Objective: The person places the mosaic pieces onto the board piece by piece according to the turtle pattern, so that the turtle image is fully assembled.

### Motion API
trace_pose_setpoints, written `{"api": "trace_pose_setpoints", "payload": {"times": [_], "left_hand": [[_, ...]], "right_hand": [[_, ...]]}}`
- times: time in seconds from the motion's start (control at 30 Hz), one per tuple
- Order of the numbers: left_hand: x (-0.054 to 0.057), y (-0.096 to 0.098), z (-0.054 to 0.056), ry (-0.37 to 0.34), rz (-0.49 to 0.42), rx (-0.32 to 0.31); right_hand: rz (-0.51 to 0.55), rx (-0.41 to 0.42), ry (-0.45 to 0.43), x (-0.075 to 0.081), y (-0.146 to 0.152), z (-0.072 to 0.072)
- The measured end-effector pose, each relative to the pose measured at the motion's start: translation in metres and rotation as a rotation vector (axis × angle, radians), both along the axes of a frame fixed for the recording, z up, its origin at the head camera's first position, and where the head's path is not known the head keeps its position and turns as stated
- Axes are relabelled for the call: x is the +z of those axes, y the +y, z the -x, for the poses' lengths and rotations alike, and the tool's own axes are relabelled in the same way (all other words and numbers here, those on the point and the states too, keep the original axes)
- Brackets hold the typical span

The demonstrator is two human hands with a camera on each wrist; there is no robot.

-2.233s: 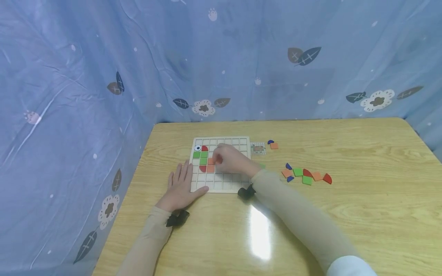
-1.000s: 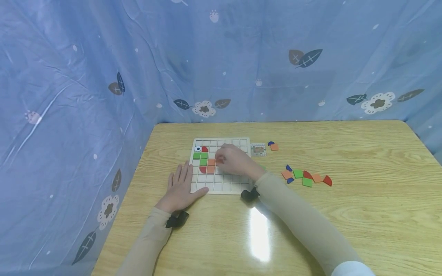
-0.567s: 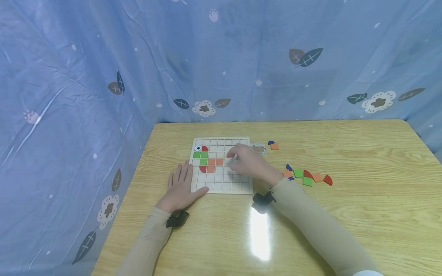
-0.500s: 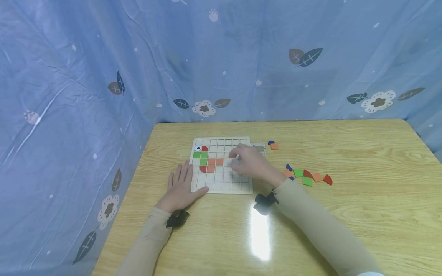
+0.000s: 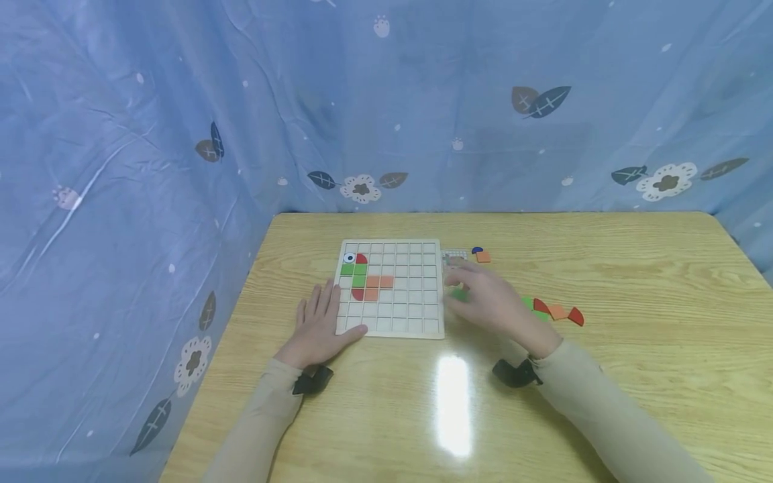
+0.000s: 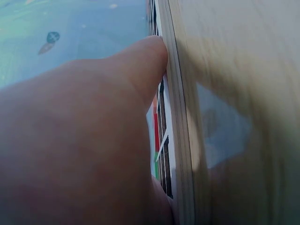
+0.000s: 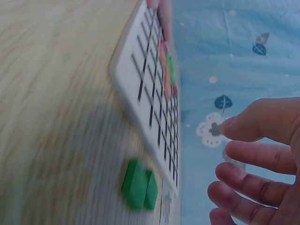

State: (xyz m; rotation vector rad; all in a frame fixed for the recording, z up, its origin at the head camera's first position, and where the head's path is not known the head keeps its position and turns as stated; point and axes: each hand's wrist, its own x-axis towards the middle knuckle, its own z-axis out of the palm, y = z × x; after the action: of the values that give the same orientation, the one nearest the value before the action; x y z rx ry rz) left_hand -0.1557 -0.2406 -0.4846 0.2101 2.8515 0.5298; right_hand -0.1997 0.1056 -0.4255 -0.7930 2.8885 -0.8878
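Note:
My left hand lies flat with fingers spread along the left edge of a white grid board. Its thumb rests over the board's front edge. On the board sit a round eye tile, red quarter-circle tiles, green square tiles and orange square tiles. My right hand hovers just right of the board, its fingers loosely bent and apart with nothing between them. In the right wrist view, green pieces lie on the table beside the board, below that hand.
A small gridded picture card, partly covered by the right hand, lies at the board's right side. Beyond it are a blue half-round tile and an orange tile. Several loose tiles, including a red one, lie farther right. Blue curtain surrounds the table.
My right hand let go of an orange square tile on the board, then moved right, off the board and over the green pieces. My left hand has stayed in place.

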Motion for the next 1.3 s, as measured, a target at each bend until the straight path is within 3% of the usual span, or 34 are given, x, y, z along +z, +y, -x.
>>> {"api": "trace_pose_setpoints", "payload": {"times": [0.53,0.87,1.13,1.3], "left_hand": [[-0.001,0.000,0.002,-0.019,0.004,-0.001],[-0.001,0.000,0.001,-0.014,0.001,0.007],[-0.002,-0.001,0.002,-0.025,0.005,0.004],[-0.002,0.000,0.003,-0.022,0.005,-0.001]], "right_hand": [[0.005,-0.017,0.262,-0.012,0.059,-0.036],[-0.102,-0.145,0.229,-0.020,0.088,-0.050],[-0.186,-0.254,0.033,-0.017,0.095,-0.056],[-0.209,-0.261,0.005,-0.020,0.096,-0.056]]}}
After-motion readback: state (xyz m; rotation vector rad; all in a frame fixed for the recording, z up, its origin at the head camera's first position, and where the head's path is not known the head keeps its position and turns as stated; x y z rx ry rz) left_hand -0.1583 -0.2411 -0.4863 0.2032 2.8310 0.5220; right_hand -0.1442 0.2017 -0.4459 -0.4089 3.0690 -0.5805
